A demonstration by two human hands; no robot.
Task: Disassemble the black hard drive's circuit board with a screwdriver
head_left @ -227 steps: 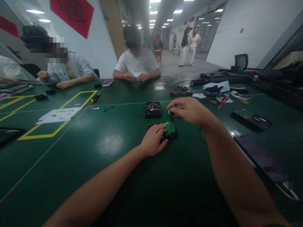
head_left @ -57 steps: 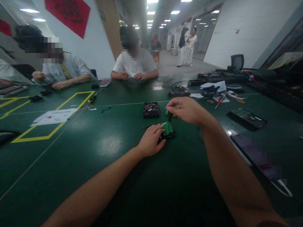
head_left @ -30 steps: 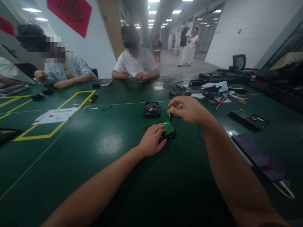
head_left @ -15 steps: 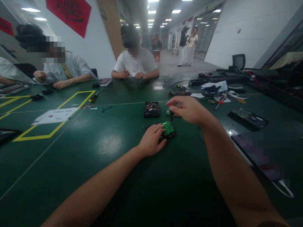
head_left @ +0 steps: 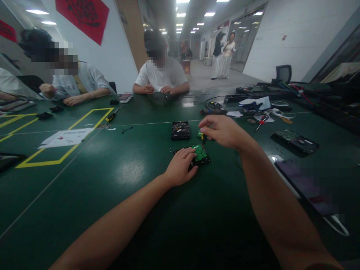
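Observation:
My left hand (head_left: 181, 168) presses on a black hard drive (head_left: 206, 161), fingers over its top and thumb along the near edge. A green circuit board (head_left: 200, 153) shows on the drive's upper face beside my fingertips. My right hand (head_left: 222, 130) pinches the handle of a small screwdriver (head_left: 204, 138), held upright with its tip down at the board. Whether the tip sits in a screw is too small to tell. Just behind, a second hard drive (head_left: 180, 130) lies on the green table (head_left: 135, 202). Another green board (head_left: 199, 133) is partly hidden behind my right hand.
To the right lie another hard drive (head_left: 295, 141), a phone (head_left: 303, 185) with a white cable, and a red screwdriver (head_left: 262, 120). A white sheet (head_left: 66, 138) and a yellow-black screwdriver (head_left: 111, 115) are on the left. Two people sit across the table.
The screwdriver handle has turned in my right fingers, now showing yellow. My right hand has shifted very slightly; my left hand and the drive stay put.

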